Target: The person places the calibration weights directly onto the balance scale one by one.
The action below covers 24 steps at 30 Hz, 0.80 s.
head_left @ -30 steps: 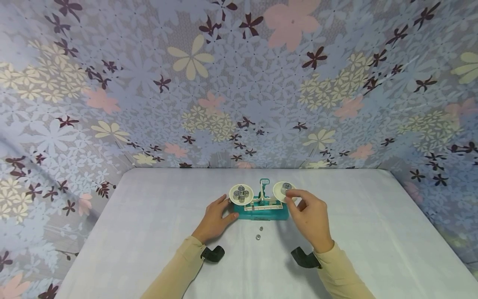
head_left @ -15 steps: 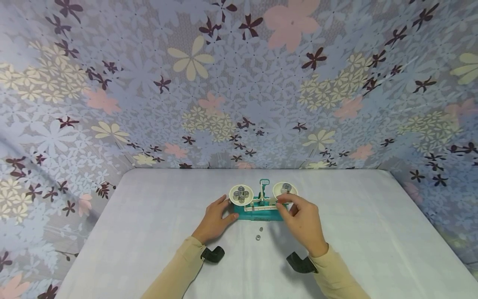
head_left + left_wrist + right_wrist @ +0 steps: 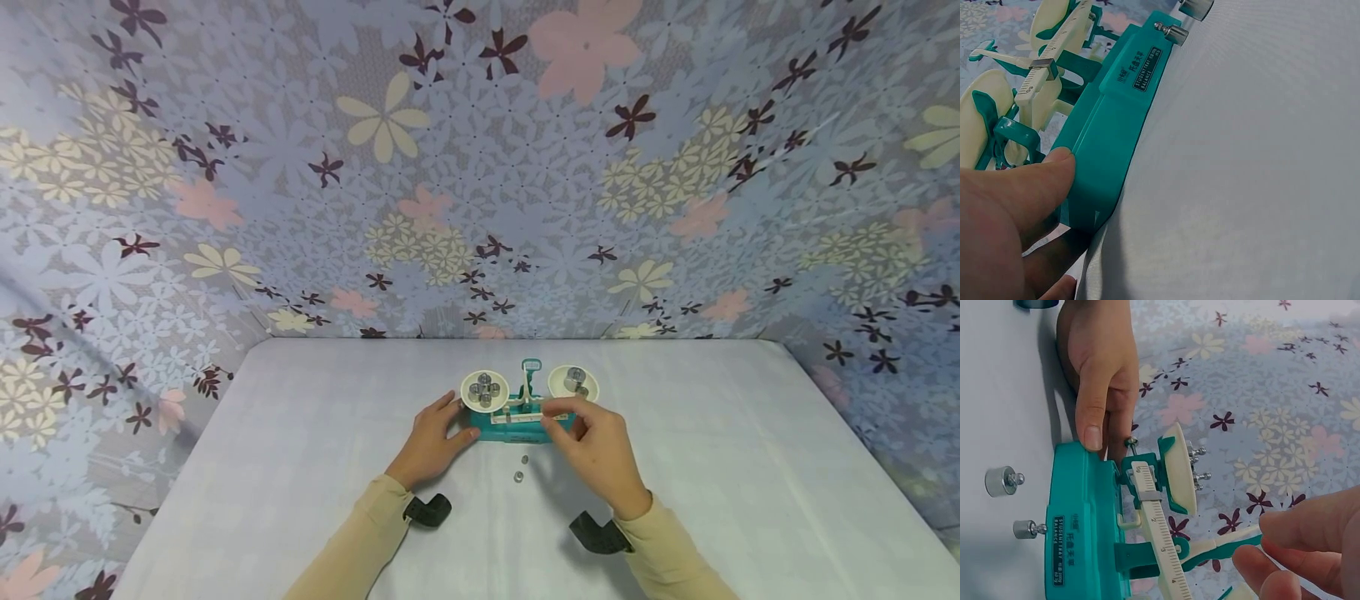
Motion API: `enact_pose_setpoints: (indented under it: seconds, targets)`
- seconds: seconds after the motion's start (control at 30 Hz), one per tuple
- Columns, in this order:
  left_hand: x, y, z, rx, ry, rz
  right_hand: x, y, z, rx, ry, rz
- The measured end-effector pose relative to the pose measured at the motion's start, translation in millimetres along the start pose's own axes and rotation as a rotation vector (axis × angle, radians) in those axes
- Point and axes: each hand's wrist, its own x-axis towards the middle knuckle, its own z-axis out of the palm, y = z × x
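Note:
A teal and cream tray balance (image 3: 517,430) stands on the table. My left hand (image 3: 431,442) grips its left end, thumb on the teal base (image 3: 1107,144) and fingers behind it. Several metal weights (image 3: 484,390) stand in the left pan (image 3: 467,400); the right pan (image 3: 557,385) carries metal weights (image 3: 575,375) too. My right hand (image 3: 600,446) hovers in front of the balance's right half, thumb and forefinger tips slightly apart with nothing seen between them. In the right wrist view its fingers (image 3: 1310,528) overlap the pointer's end, beyond the graduated beam (image 3: 1159,528).
Two small loose weights, a larger one (image 3: 518,477) and a smaller one (image 3: 525,459), lie on the pale cloth (image 3: 300,467) in front of the balance. A flowered fabric backdrop (image 3: 480,167) rises behind the table's far edge. Black mounts (image 3: 600,533) sit at both wrists.
My right hand has drawn away from the right pan, leftward and nearer me, in front of the beam. A smaller weight now shows beside the larger one there. The left hand keeps its place.

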Motion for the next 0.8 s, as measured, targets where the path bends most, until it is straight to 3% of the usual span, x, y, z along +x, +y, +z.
enact_pose_setpoints:
  seconds: [0.17,0.8]
  targets:
    - [0.2,-1.1,-0.2,0.007,0.005,0.022,-1,-1,3,-0.011,-0.01,0.014]
    - [-0.1,-0.6,0.9,0.005,0.002,-0.009,-4,1,13,-0.062,-0.133,0.078]
